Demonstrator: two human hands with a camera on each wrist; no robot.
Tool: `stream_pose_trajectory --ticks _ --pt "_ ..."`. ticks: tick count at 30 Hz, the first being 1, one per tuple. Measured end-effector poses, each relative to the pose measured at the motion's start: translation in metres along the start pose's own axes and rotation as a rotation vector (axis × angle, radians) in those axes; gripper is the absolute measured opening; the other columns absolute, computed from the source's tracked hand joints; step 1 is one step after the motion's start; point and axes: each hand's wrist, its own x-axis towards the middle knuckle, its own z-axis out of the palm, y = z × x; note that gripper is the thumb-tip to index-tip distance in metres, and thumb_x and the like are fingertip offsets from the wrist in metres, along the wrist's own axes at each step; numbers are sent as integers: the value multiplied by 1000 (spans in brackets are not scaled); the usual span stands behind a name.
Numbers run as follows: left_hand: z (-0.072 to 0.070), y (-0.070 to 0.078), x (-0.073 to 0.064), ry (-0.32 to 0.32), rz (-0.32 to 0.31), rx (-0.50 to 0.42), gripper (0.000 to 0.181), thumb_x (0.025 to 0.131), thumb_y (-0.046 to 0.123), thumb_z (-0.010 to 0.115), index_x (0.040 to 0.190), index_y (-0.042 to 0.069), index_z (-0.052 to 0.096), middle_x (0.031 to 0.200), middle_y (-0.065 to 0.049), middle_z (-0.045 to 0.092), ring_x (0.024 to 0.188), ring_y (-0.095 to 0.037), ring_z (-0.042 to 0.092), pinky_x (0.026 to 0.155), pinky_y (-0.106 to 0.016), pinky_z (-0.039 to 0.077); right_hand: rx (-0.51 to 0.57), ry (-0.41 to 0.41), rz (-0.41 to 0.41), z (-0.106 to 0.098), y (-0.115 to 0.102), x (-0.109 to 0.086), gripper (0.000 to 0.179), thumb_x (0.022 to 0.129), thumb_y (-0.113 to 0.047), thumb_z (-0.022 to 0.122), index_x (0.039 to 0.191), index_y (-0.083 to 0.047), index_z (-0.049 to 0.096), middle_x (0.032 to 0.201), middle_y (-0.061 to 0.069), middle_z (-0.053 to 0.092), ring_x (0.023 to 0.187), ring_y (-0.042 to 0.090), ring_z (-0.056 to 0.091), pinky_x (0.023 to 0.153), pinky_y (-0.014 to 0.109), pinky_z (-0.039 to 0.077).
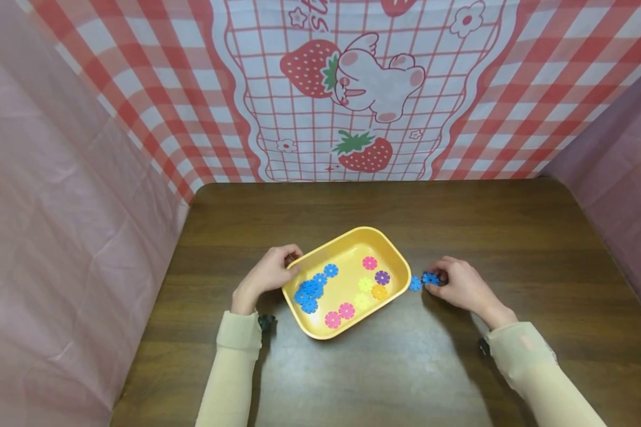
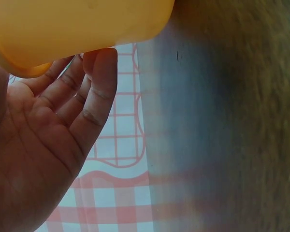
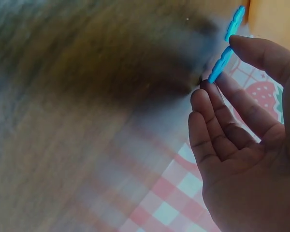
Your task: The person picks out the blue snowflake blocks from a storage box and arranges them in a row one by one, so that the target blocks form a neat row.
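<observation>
A yellow plastic tray (image 1: pixel 347 255) lies slanted on the table. My left hand (image 1: pixel 267 274) grips its left end at the rim; in the left wrist view the fingertips (image 2: pixel 104 60) reach against the tray's outer wall. Beyond the tray's right end, my right hand (image 1: pixel 463 289) pinches a blue snowflake disc (image 1: pixel 430 279) between thumb and fingers. Another blue snowflake disc (image 1: pixel 415 283) is right beside it, near the tray's corner. Edge-on in the right wrist view, the two discs (image 3: pixel 220 65) line up end to end; whether they are joined I cannot tell.
Inside the tray, several blue discs (image 1: pixel 308 292) are heaped at the left. Pink discs (image 1: pixel 346 311), yellow discs (image 1: pixel 364 284), an orange disc (image 1: pixel 379 292) and a purple disc (image 1: pixel 382 277) lie loosely apart from them. A checked strawberry cloth (image 1: pixel 347 112) hangs behind the wooden table (image 1: pixel 320 207).
</observation>
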Motion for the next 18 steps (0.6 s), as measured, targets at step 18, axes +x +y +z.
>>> stream_pose_trajectory --ticks 18 --pt "0 -2 1 6 13 8 12 87 3 65 99 2 67 80 -4 62 71 -17 57 65 -29 49 -2 16 -24 6 2 -4 25 74 -13 85 92 -1 72 86 5 63 72 17 56 65 35 48"
